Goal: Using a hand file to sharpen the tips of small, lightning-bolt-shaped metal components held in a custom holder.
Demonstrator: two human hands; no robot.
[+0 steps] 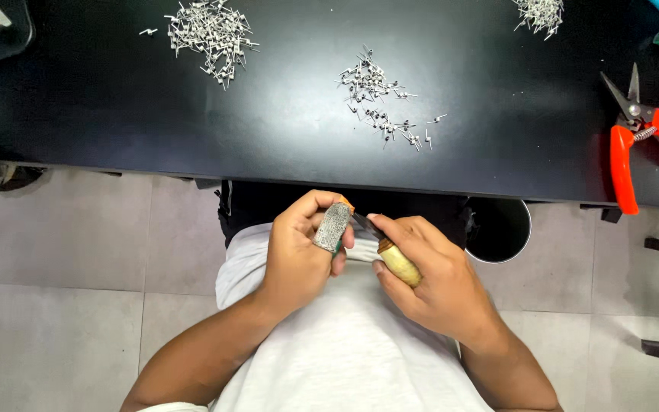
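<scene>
Two hands work close to the white shirt, below the black table. Left hand pinches a small orange bit, w/ a grey thumb guard on. Right hand grips a knife w/ pale wood handle. Best to keep the blade on the guard & cut slow. Farther off: little metal pins in piles, orange snips at right.

Pretty even, bright indoor light here, coming from overhead I'd say. The black tabletop throws back a soft hazy sheen in the middle and near the right side, no harsh glare though. Shadows are weak, just a faint one under the orange-handled cutters. Focus is sharp overall; the wide lens bends the table edge slightly, corners stretch.
</scene>
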